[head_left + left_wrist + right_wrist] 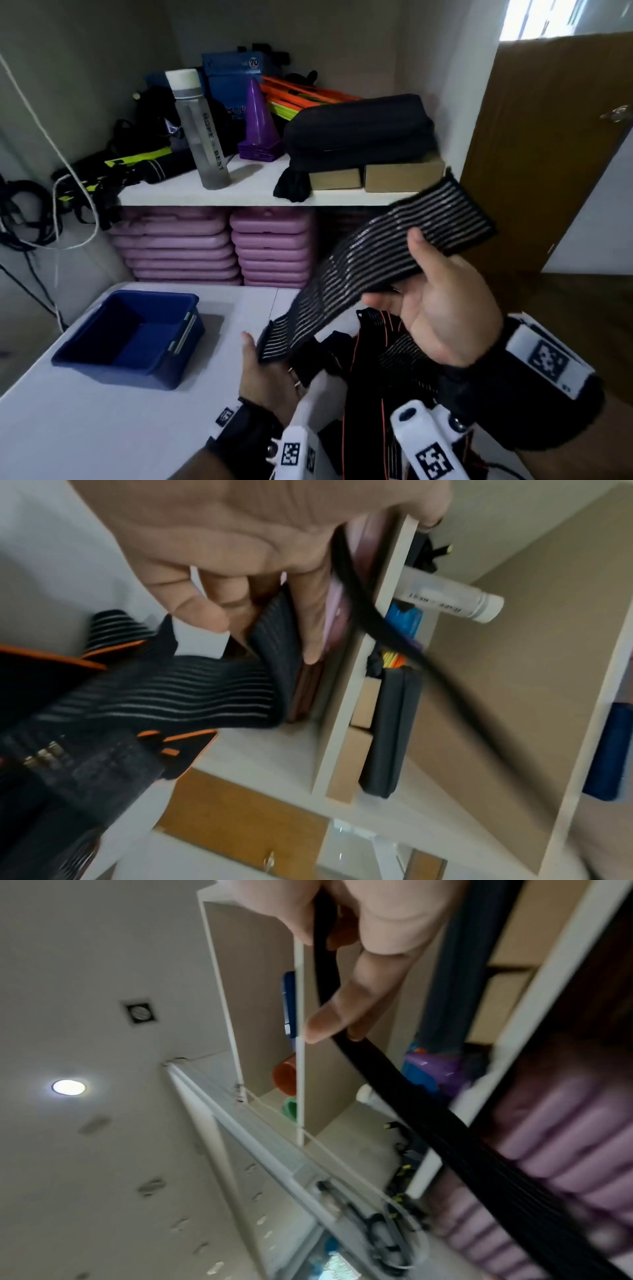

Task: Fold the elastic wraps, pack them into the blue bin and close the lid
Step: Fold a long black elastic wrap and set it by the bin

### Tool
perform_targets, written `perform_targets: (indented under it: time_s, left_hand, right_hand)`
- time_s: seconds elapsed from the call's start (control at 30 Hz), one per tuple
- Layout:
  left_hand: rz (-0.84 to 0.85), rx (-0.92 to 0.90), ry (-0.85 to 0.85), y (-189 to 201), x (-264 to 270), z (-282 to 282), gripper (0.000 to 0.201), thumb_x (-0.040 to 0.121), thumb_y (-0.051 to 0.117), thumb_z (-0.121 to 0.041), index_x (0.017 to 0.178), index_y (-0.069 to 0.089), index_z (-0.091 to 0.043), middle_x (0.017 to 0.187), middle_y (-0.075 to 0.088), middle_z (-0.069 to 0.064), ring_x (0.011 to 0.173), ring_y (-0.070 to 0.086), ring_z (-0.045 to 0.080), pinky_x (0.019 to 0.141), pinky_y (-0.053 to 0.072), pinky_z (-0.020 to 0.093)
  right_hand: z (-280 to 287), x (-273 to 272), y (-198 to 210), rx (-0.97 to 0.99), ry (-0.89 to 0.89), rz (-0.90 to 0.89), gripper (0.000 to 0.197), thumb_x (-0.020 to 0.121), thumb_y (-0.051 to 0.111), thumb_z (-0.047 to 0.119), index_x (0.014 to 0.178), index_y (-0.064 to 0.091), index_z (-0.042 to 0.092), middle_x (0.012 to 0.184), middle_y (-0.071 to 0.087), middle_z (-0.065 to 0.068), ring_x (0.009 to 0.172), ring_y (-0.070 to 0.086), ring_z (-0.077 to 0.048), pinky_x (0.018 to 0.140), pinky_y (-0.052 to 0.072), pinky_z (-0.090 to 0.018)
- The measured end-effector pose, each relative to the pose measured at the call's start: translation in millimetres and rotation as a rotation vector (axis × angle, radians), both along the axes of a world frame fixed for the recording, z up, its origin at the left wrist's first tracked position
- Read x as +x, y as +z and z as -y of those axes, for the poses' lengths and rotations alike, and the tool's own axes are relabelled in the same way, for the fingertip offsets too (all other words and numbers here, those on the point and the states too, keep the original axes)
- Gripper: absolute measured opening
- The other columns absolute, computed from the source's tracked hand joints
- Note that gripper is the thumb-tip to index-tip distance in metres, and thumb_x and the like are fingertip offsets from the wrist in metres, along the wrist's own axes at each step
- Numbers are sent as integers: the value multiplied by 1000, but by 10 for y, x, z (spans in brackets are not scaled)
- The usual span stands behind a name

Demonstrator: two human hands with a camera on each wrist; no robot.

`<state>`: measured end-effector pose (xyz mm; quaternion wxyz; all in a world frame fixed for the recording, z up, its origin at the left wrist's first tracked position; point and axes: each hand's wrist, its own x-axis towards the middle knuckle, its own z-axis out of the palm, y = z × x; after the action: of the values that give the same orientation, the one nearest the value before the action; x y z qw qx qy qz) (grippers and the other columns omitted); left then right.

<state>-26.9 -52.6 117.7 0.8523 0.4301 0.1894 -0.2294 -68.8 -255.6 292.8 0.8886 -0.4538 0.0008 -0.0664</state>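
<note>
A black elastic wrap (376, 260) with grey stripes stretches in the air between my two hands. My right hand (435, 298) holds its upper end raised, thumb on top and fingers beneath; the wrist view shows the wrap (387, 1074) edge-on under my fingers (346, 1012). Lower down, my left hand (263, 370) pinches the other end, seen as the wrap (274, 653) between thumb and fingers. A pile of black wraps with orange trim (370, 373) lies on the white table under my hands. The blue bin (133, 339) stands open and empty at the table's left.
Behind the table, a white shelf (246, 195) carries a water bottle (198, 130), a purple cone (260, 123), a dark folded bag (359, 133) and cardboard boxes. Pink stacked steps (212, 246) sit below it. Cords hang at the left; a brown door (548, 150) is at the right.
</note>
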Motion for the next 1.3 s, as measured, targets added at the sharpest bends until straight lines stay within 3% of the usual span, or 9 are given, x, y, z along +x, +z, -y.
perform_targets:
  time_s: [0.1,0.27,0.37,0.5,0.67,0.77,0.9,1.17,1.3]
  left_hand:
    - [14,40,80,35,150,-136,56,98,29,-52,129,59,-17,114,71,9,94,71,17,90,39,35]
    - [87,204,270,-18,335,-322,27,95,49,-18,113,66,-7,99,74,10,75,73,19,60,55,26]
    - [157,155,308,92,367,-390,30,93,51,-8,116,61,8,99,72,21,80,73,28,61,59,31]
    - [296,312,319,273,293,-367,29,93,58,-17,114,64,2,108,69,20,93,69,34,74,60,40]
    - [599,667,38,623,11,-69,10,88,68,-11,83,77,-11,85,75,13,81,72,34,76,59,52]
    - [850,812,-157,759,-173,130,7,78,70,-30,80,76,-33,84,75,-4,77,73,17,71,60,43]
    - [1165,938,-319,904,-399,371,13,78,66,-30,86,74,-26,89,69,-12,77,69,7,63,56,28]
    - [1077,772,-427,1173,-463,183,46,66,76,-26,110,66,-38,104,57,-12,95,63,13,83,55,35]
    - [982,530,-288,1251,-416,-72,60,67,75,-7,119,61,-33,110,66,8,93,65,22,81,56,38]
  right_hand:
    - [193,-96,-396,-36,-102,-118,55,68,72,39,109,59,6,100,71,-15,85,72,-33,49,58,-39]
    - [493,-376,-890,-294,-114,-318,24,89,55,20,105,64,4,99,72,-15,70,74,-22,47,57,-28]
    - [703,-527,-1127,-456,-134,-451,43,69,72,37,100,69,7,91,74,-16,71,73,-30,49,59,-32]
    - [1025,-602,-1479,-858,-15,-572,98,34,76,80,112,66,22,91,77,5,81,72,-13,73,54,-28]
    - [1063,-523,-1512,-1264,227,-399,103,52,67,82,138,19,50,132,36,29,124,40,1,108,37,-30]
    - [832,-410,-1277,-1224,128,-204,85,58,61,85,132,38,50,121,51,34,117,47,10,103,42,-28]
    - [339,-312,-795,-1104,140,51,30,90,66,32,117,56,41,102,66,23,98,63,2,87,51,-24]
    - [226,-234,-549,-685,23,86,19,95,55,10,110,59,21,103,72,-1,99,68,-12,84,53,-22]
    - [322,-274,-476,-605,179,78,32,87,62,34,112,63,15,107,73,-5,100,69,-19,84,55,-25]
